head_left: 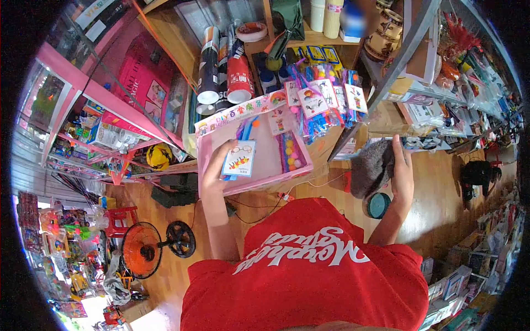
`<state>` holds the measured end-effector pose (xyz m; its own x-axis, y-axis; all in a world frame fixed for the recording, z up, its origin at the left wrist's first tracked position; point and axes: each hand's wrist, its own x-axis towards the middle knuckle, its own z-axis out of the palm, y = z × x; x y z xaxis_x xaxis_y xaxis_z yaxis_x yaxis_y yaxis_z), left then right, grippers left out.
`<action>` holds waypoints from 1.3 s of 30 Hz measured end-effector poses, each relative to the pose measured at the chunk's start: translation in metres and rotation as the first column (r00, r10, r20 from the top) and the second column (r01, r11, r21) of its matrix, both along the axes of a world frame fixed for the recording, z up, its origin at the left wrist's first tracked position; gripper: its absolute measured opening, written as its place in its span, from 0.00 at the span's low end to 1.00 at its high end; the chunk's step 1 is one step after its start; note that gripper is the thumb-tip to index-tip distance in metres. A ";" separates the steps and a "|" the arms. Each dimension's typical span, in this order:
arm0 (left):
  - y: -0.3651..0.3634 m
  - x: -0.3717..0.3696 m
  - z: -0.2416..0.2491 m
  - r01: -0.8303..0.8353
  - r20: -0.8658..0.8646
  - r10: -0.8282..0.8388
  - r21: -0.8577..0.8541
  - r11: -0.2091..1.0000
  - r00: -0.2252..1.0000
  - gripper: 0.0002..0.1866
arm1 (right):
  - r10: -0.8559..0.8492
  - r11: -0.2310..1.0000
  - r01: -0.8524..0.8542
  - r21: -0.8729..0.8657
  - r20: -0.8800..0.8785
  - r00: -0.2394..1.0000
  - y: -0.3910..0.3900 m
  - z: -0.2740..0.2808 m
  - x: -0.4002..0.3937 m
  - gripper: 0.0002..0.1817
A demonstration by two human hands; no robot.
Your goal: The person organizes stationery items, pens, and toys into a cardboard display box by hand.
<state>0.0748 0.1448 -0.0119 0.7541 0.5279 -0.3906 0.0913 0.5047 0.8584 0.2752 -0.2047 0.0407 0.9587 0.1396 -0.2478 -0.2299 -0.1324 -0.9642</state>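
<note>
Covered fingers, a blurred box and print too small to read
At centre left, most fingers of the left hand (217, 165) are hidden behind the card packet (239, 159), whose small print cannot be read. Right of centre, whether the right hand (402, 174) touches the dark grey fuzzy thing (371, 168) cannot be told. Along the top edge, a blue-and-white box (353, 23) is blurred, while a dark green bag (287, 25) and 2 pale containers (333, 17) are cut off. The red shirt (309, 276) runs out of the bottom edge
</note>
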 end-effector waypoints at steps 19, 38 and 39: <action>-0.150 -0.021 0.034 -0.266 0.667 0.036 0.246 0.932 0.744 0.35 | 0.649 0.539 -0.840 -0.054 0.662 0.374 0.088 -0.031 -0.212 0.45; -0.195 -0.101 -0.033 -0.226 0.586 0.078 0.185 0.956 0.807 0.39 | 0.587 0.588 -0.806 0.066 0.651 0.482 0.135 -0.017 -0.219 0.41; -0.199 -0.102 -0.038 -0.259 0.562 0.120 0.174 0.950 0.818 0.40 | 0.565 0.606 -0.792 0.073 0.661 0.494 0.140 -0.015 -0.211 0.41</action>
